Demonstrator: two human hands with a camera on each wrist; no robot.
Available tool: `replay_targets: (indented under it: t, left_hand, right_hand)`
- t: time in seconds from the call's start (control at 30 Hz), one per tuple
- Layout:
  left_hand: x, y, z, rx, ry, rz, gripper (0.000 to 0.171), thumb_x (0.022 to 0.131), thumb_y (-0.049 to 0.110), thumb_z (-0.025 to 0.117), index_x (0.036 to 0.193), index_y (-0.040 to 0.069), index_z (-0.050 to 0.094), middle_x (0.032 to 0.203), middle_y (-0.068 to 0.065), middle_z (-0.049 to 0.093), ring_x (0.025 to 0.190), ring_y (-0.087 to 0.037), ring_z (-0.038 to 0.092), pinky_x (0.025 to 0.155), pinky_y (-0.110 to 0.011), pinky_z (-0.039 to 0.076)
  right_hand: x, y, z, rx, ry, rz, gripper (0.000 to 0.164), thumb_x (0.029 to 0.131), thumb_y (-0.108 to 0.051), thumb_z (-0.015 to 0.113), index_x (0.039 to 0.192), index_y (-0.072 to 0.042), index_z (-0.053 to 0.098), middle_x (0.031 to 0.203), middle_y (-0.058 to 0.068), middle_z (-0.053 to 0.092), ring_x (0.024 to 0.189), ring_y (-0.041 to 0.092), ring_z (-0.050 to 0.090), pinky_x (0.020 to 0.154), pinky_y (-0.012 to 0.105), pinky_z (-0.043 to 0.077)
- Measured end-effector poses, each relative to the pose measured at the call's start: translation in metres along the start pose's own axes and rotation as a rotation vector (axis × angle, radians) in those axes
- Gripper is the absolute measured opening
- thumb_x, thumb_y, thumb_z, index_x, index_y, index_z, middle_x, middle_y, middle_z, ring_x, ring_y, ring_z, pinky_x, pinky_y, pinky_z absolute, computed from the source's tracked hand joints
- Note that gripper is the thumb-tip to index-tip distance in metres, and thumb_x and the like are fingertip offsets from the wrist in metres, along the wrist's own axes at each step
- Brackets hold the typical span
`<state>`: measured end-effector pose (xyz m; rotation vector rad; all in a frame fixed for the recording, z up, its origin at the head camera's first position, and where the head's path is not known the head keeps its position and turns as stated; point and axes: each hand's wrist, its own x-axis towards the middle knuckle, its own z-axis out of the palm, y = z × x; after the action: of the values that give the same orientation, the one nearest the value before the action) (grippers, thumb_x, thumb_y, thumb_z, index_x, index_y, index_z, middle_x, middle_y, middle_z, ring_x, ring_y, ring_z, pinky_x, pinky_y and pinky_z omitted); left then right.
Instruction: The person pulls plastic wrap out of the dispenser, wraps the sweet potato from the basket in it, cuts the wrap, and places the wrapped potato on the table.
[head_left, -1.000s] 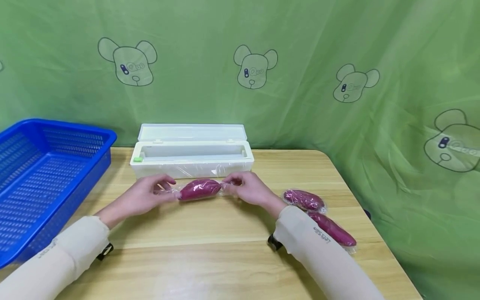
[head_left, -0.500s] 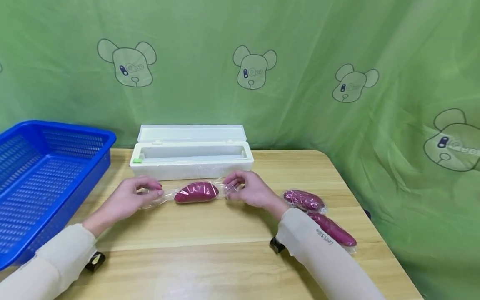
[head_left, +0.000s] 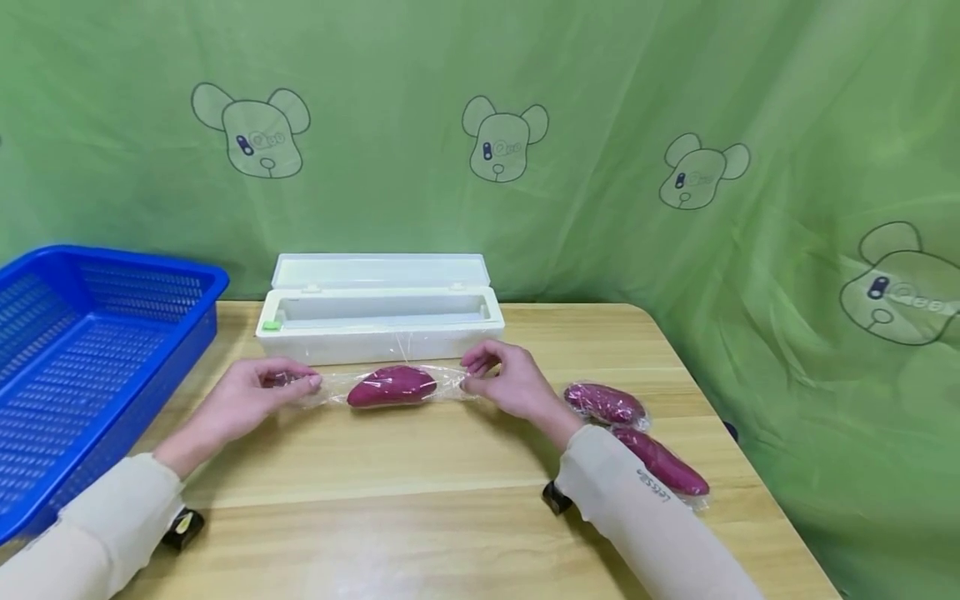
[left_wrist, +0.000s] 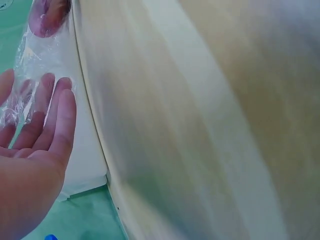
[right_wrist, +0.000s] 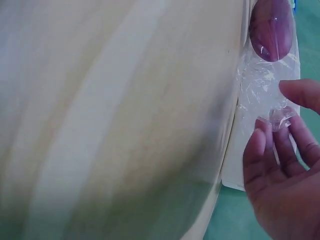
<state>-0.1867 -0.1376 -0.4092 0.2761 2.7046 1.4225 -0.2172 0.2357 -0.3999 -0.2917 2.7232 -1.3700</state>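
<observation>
A purple sweet potato [head_left: 392, 387] in clear plastic wrap [head_left: 336, 389] lies between the hands, with loose film spreading from both ends. My left hand [head_left: 251, 392] has its thumb and fingers about the left end of the film; in the left wrist view, crinkled film [left_wrist: 20, 102] sits between them. My right hand [head_left: 513, 383] is at the right end. In the right wrist view its thumb stands apart from the fingers, and a bunched bit of film [right_wrist: 281, 119] touches the fingertips. Behind the potato stands a white wrap dispenser [head_left: 378, 337], lid raised.
Two more wrapped sweet potatoes, one short [head_left: 606, 404] and one long [head_left: 663, 461], lie near the right forearm on the wooden table [head_left: 360, 517]. A blue perforated basket [head_left: 202, 292] stands at the left. A green curtain [head_left: 390, 200] hangs behind.
My left hand has moved left, away from the sweet potato, drawing the film out. The right hand has shifted slightly right, and the film there is more spread out. The potato has shifted slightly left.
</observation>
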Motion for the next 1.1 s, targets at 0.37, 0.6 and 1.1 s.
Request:
replay_targets:
  t: [0.37, 0.6, 1.1]
  left_hand:
    - [0.004, -0.004, 0.002, -0.051, 0.087, 0.033, 0.049, 0.099, 0.025, 0.081, 0.138, 0.000, 0.067, 0.128, -0.019, 0.076, 0.104, -0.014, 0.071, 0.081, -0.018, 0.058]
    - [0.002, -0.004, -0.002, -0.048, 0.096, 0.058, 0.038, 0.096, 0.019, 0.083, 0.127, -0.001, 0.073, 0.117, -0.017, 0.079, 0.092, -0.007, 0.070, 0.078, -0.020, 0.059]
    - [-0.006, 0.003, -0.006, 0.140, 0.132, 0.142, 0.026, 0.094, 0.013, 0.083, 0.118, 0.003, 0.077, 0.105, -0.012, 0.079, 0.091, -0.018, 0.067, 0.068, -0.024, 0.054]
  right_hand:
    - [0.007, 0.005, 0.005, -0.005, 0.167, 0.038, 0.028, 0.088, -0.020, 0.089, 0.108, -0.009, 0.074, 0.101, 0.007, 0.075, 0.092, 0.019, 0.067, 0.084, 0.029, 0.059]
    - [0.008, 0.004, 0.007, -0.127, 0.246, 0.061, 0.035, 0.086, -0.027, 0.092, 0.108, -0.011, 0.070, 0.100, 0.006, 0.074, 0.091, 0.021, 0.068, 0.080, 0.031, 0.058]
    - [0.008, -0.001, 0.012, -0.165, 0.298, 0.063, 0.022, 0.087, -0.023, 0.091, 0.094, -0.015, 0.072, 0.085, 0.001, 0.072, 0.078, 0.016, 0.064, 0.072, 0.028, 0.052]
